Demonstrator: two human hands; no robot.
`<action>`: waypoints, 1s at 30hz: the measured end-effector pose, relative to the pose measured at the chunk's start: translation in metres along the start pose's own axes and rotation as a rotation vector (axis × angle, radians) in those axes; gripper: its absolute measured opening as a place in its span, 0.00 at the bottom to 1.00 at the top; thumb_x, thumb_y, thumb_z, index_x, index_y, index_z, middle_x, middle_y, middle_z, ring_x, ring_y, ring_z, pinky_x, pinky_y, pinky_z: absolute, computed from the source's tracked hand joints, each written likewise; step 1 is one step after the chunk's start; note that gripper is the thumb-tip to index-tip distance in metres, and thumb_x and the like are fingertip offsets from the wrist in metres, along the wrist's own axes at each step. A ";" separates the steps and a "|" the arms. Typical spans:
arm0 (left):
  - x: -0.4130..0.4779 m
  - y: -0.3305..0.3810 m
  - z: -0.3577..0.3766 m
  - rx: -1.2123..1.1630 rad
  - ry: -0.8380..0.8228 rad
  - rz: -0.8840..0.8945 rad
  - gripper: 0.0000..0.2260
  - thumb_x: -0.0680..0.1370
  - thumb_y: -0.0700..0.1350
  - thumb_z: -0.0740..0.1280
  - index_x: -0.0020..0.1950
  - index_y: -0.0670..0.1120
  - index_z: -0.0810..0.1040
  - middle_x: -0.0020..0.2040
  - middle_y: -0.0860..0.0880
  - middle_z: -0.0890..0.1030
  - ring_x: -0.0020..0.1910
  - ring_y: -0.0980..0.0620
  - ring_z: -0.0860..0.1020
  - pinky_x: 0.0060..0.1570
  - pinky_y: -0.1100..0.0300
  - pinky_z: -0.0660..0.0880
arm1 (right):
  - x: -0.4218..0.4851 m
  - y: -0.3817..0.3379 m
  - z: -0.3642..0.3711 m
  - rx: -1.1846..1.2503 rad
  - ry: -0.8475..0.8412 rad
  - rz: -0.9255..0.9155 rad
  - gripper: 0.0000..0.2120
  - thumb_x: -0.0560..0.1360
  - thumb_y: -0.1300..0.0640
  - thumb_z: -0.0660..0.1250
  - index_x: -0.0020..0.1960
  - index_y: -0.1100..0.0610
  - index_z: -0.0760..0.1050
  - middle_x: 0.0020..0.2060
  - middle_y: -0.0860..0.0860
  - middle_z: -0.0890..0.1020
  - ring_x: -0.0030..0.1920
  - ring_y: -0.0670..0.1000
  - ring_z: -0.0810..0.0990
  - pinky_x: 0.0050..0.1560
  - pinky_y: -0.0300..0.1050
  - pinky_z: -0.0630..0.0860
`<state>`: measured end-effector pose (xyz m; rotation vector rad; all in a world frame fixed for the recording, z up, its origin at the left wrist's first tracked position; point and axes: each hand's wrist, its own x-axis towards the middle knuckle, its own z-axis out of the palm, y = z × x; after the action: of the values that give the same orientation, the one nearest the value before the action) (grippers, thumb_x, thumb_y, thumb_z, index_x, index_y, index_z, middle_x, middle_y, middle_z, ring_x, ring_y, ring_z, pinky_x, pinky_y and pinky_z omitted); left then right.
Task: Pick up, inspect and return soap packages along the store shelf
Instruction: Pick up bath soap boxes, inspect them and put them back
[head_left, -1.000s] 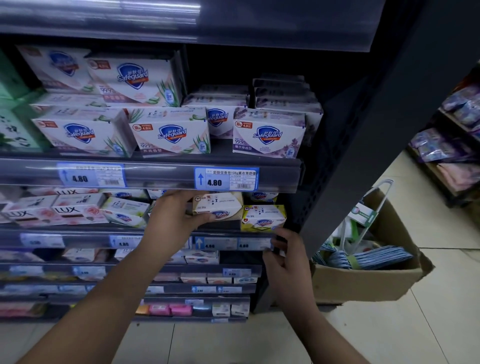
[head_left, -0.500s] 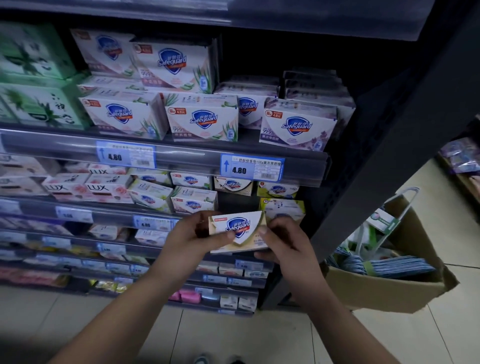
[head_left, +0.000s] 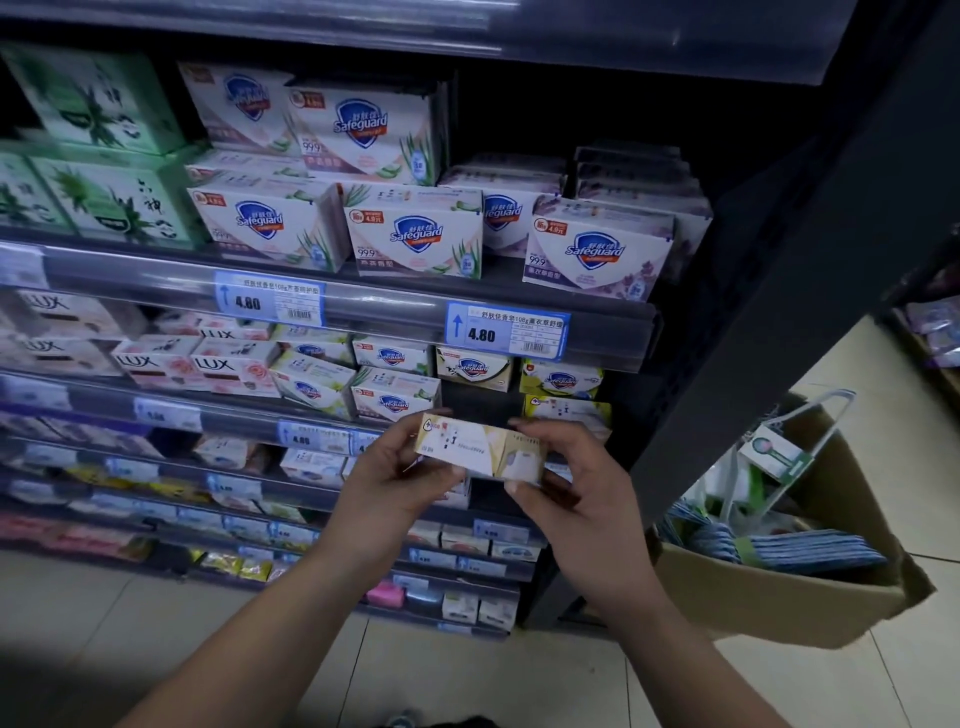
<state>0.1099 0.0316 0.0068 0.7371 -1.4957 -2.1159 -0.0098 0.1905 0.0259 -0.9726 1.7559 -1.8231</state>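
Note:
A small cream and white soap box (head_left: 480, 449) is held in front of the shelf, its narrow printed side turned up toward me. My left hand (head_left: 397, 480) grips its left end and my right hand (head_left: 566, 486) pinches its right end. Right behind it, the second shelf (head_left: 467, 402) shows a dark gap between the Safeguard boxes (head_left: 395, 397) and a yellow box (head_left: 566, 410). The upper shelf carries bigger Safeguard boxes (head_left: 415, 234).
Green boxes (head_left: 104, 202) and LUX boxes (head_left: 197, 364) fill the left side. Blue 4.80 price tags (head_left: 506, 330) hang on the shelf rail. A dark shelf end panel (head_left: 769, 312) stands at the right, with an open cardboard box (head_left: 779, 587) of goods on the tiled floor.
The soap box came off the second shelf into both hands. It has been rotated from its front logo face to a narrow printed side.

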 end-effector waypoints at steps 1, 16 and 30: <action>0.000 0.000 0.000 0.006 -0.002 0.011 0.23 0.76 0.27 0.69 0.69 0.42 0.76 0.59 0.41 0.85 0.56 0.46 0.82 0.59 0.53 0.79 | -0.001 0.000 -0.001 0.008 -0.004 -0.003 0.22 0.75 0.72 0.71 0.60 0.50 0.80 0.56 0.41 0.83 0.55 0.37 0.83 0.50 0.30 0.79; -0.010 0.013 0.010 0.282 0.043 0.248 0.27 0.67 0.45 0.82 0.64 0.57 0.82 0.48 0.61 0.81 0.36 0.58 0.77 0.43 0.65 0.78 | 0.003 0.014 -0.004 0.317 0.178 0.301 0.19 0.76 0.45 0.69 0.65 0.50 0.80 0.57 0.52 0.86 0.47 0.56 0.88 0.45 0.45 0.85; -0.006 0.016 0.007 0.064 0.106 0.046 0.14 0.78 0.60 0.68 0.56 0.54 0.86 0.49 0.45 0.87 0.48 0.44 0.86 0.46 0.54 0.84 | 0.012 0.022 0.001 0.245 0.168 0.406 0.17 0.72 0.37 0.73 0.51 0.48 0.80 0.36 0.48 0.83 0.33 0.46 0.79 0.36 0.38 0.78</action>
<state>0.1108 0.0351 0.0247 0.8168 -1.5143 -1.9718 -0.0204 0.1788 0.0063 -0.3450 1.6257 -1.8303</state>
